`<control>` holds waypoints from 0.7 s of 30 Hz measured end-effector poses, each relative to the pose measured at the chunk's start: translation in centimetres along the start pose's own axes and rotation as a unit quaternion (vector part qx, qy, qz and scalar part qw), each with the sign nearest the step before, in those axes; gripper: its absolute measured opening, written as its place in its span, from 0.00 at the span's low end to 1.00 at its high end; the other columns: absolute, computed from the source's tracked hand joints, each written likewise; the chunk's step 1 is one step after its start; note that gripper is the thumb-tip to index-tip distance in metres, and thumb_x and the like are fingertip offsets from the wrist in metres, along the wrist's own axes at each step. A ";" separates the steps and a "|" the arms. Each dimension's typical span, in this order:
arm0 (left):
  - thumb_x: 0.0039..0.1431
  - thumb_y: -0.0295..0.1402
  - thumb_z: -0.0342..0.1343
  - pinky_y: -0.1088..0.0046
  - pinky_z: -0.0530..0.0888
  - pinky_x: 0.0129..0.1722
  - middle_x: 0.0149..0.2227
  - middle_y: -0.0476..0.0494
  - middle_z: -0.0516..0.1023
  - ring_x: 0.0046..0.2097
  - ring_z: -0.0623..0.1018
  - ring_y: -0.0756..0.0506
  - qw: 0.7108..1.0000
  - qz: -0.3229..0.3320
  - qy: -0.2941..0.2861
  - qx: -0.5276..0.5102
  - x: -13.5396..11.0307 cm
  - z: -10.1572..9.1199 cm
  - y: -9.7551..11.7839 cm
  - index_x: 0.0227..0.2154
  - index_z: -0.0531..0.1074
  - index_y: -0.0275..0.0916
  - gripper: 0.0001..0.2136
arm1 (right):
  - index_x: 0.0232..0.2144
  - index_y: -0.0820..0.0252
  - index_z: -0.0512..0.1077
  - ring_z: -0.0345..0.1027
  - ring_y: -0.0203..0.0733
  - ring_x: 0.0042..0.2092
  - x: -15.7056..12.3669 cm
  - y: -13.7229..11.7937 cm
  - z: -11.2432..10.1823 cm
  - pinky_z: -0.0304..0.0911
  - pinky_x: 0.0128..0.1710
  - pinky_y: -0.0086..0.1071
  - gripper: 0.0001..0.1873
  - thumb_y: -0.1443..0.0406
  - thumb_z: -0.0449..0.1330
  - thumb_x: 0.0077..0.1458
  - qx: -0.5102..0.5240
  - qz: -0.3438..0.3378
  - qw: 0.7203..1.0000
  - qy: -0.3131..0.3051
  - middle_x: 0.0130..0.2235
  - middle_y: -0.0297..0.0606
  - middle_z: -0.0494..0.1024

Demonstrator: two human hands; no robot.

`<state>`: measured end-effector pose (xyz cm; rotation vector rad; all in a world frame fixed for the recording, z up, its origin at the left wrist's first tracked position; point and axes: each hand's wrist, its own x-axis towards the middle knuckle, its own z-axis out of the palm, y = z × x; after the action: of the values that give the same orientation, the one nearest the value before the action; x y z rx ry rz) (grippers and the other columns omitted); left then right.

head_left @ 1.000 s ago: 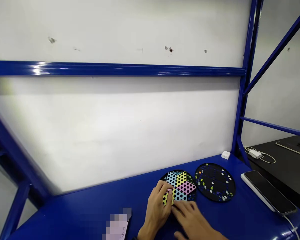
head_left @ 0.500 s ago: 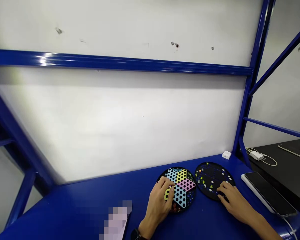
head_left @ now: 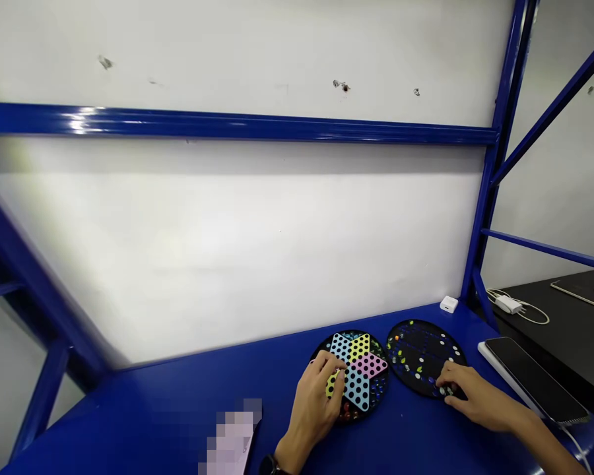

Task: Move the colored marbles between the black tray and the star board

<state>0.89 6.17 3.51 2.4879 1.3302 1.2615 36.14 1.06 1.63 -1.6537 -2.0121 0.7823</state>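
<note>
A round black game board [head_left: 361,369] with a coloured star of peg holes lies on the blue bench [head_left: 153,409]. My left hand [head_left: 317,402] rests on the board's left edge, fingers curled over the yellow point. To its right lies a round black tray [head_left: 418,349] holding several small coloured and white marbles. My right hand [head_left: 468,390] sits at the tray's near right rim, its fingertips pinched among the marbles; what they hold is too small to make out.
A dark phone [head_left: 534,379] on a white pad lies at the right, with a cable trailing off. A small white charger [head_left: 448,304] sits by the wall. A blurred pale object [head_left: 232,442] lies near left. Blue frame posts [head_left: 490,198] rise at the right.
My right hand moved from the star board's near edge across to the marble tray, then settled lower on the tray's near rim. My left hand stayed on the board.
</note>
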 end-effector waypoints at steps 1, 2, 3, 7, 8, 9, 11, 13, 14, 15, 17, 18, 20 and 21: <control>0.66 0.33 0.44 0.71 0.73 0.37 0.36 0.47 0.73 0.36 0.76 0.47 1.000 -0.001 0.000 0.000 0.0 0.0 0.0 0.34 0.69 0.43 0.09 | 0.42 0.49 0.77 0.68 0.45 0.47 -0.1 0.0 0.0 0.63 0.53 0.40 0.13 0.61 0.57 0.56 -0.001 -0.002 1.000 0.000 0.48 0.38 0.75; 0.66 0.33 0.44 0.71 0.73 0.37 0.36 0.47 0.73 0.36 0.76 0.47 1.000 -0.001 -0.001 -0.001 0.0 0.0 0.0 0.34 0.69 0.43 0.09 | 0.42 0.49 0.77 0.68 0.45 0.46 -0.1 -0.1 0.1 0.63 0.52 0.39 0.12 0.61 0.57 0.56 0.001 -0.003 1.000 0.002 0.47 0.38 0.76; 0.66 0.33 0.44 0.71 0.73 0.37 0.35 0.47 0.73 0.36 0.76 0.47 1.000 -0.001 -0.002 -0.002 0.0 0.0 0.0 0.34 0.69 0.43 0.09 | 0.41 0.50 0.77 0.69 0.45 0.46 -0.1 -0.2 0.2 0.64 0.51 0.38 0.12 0.62 0.57 0.55 0.005 -0.005 1.000 0.003 0.45 0.38 0.76; 0.66 0.33 0.44 0.70 0.73 0.37 0.35 0.46 0.73 0.36 0.75 0.46 1.000 -0.005 -0.004 -0.005 0.0 -0.1 0.1 0.34 0.69 0.43 0.10 | 0.35 0.53 0.76 0.68 0.43 0.40 0.4 -1.0 0.5 0.65 0.44 0.35 0.08 0.64 0.58 0.53 0.047 -0.007 0.999 -0.007 0.38 0.36 0.76; 0.67 0.33 0.44 0.69 0.74 0.37 0.35 0.46 0.73 0.36 0.75 0.46 1.000 -0.007 -0.005 -0.004 0.0 -0.1 0.1 0.34 0.70 0.42 0.10 | 0.34 0.53 0.76 0.68 0.42 0.39 0.5 -1.3 0.6 0.65 0.43 0.34 0.07 0.63 0.58 0.53 0.066 -0.009 0.998 -0.005 0.38 0.36 0.76; 0.67 0.33 0.44 0.69 0.74 0.37 0.35 0.45 0.74 0.37 0.75 0.45 1.000 -0.009 -0.005 -0.004 0.1 -0.1 0.1 0.34 0.70 0.42 0.10 | 0.33 0.54 0.76 0.67 0.42 0.37 0.7 -1.5 0.6 0.65 0.42 0.34 0.06 0.63 0.59 0.53 0.093 -0.011 0.996 0.000 0.36 0.36 0.75; 0.67 0.33 0.44 0.69 0.74 0.37 0.36 0.45 0.74 0.37 0.75 0.45 1.000 -0.009 -0.005 -0.002 0.1 0.0 0.1 0.34 0.70 0.42 0.10 | 0.33 0.56 0.76 0.66 0.41 0.36 1.3 -2.1 0.5 0.64 0.40 0.34 0.08 0.60 0.60 0.54 0.177 -0.011 0.984 0.021 0.33 0.35 0.74; 0.67 0.33 0.44 0.70 0.74 0.37 0.36 0.46 0.74 0.37 0.76 0.46 1.000 -0.007 -0.001 -0.001 0.1 0.0 0.0 0.34 0.70 0.43 0.10 | 0.35 0.57 0.75 0.66 0.40 0.35 2.0 -2.5 0.5 0.64 0.40 0.34 0.11 0.57 0.61 0.54 0.302 -0.001 0.951 0.070 0.32 0.35 0.73; 0.67 0.33 0.44 0.70 0.74 0.37 0.36 0.46 0.74 0.36 0.76 0.46 1.000 -0.005 0.002 0.000 0.1 0.0 0.0 0.34 0.70 0.43 0.10 | 0.35 0.57 0.75 0.66 0.40 0.34 2.4 -2.7 0.5 0.65 0.40 0.35 0.12 0.55 0.62 0.53 0.370 0.006 0.923 0.101 0.32 0.35 0.72; 0.66 0.33 0.45 0.70 0.74 0.37 0.35 0.46 0.74 0.36 0.76 0.47 1.000 -0.003 0.005 0.001 0.1 0.0 0.0 0.34 0.70 0.43 0.10 | 0.36 0.57 0.74 0.66 0.40 0.34 2.9 -2.8 0.6 0.65 0.39 0.35 0.14 0.55 0.62 0.52 0.434 0.015 0.891 0.131 0.33 0.35 0.72; 0.66 0.33 0.45 0.71 0.74 0.36 0.35 0.46 0.74 0.36 0.76 0.47 1.000 -0.001 0.010 0.003 0.0 0.1 -0.1 0.33 0.70 0.43 0.10 | 0.36 0.56 0.72 0.65 0.38 0.31 3.8 -3.2 0.8 0.65 0.35 0.34 0.14 0.55 0.63 0.50 0.522 0.032 0.836 0.166 0.34 0.35 0.72; 0.66 0.33 0.45 0.71 0.74 0.37 0.35 0.46 0.74 0.36 0.76 0.47 1.000 -0.001 0.012 0.003 0.0 0.1 -0.2 0.33 0.71 0.43 0.10 | 0.34 0.56 0.71 0.63 0.36 0.29 4.3 -3.4 1.0 0.63 0.31 0.32 0.13 0.55 0.62 0.49 0.543 0.042 0.823 0.165 0.33 0.34 0.72; 0.66 0.33 0.45 0.71 0.75 0.37 0.35 0.46 0.74 0.36 0.76 0.47 1.000 -0.002 0.010 0.003 0.0 0.1 -0.2 0.34 0.71 0.43 0.10 | 0.30 0.56 0.68 0.55 0.32 0.24 5.1 -3.7 1.6 0.54 0.23 0.28 0.11 0.56 0.59 0.49 0.532 0.066 0.833 0.139 0.29 0.31 0.68; 0.66 0.33 0.45 0.71 0.75 0.37 0.35 0.46 0.74 0.36 0.76 0.47 1.000 -0.003 0.008 0.002 0.0 0.1 -0.2 0.34 0.71 0.43 0.10 | 0.28 0.56 0.67 0.51 0.31 0.22 5.5 -3.8 1.9 0.49 0.21 0.28 0.11 0.56 0.58 0.50 0.499 0.079 0.854 0.121 0.26 0.30 0.66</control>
<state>0.78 6.31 3.34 2.4801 1.3448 1.2811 30.95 5.62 2.54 -1.1748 -0.9623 1.2969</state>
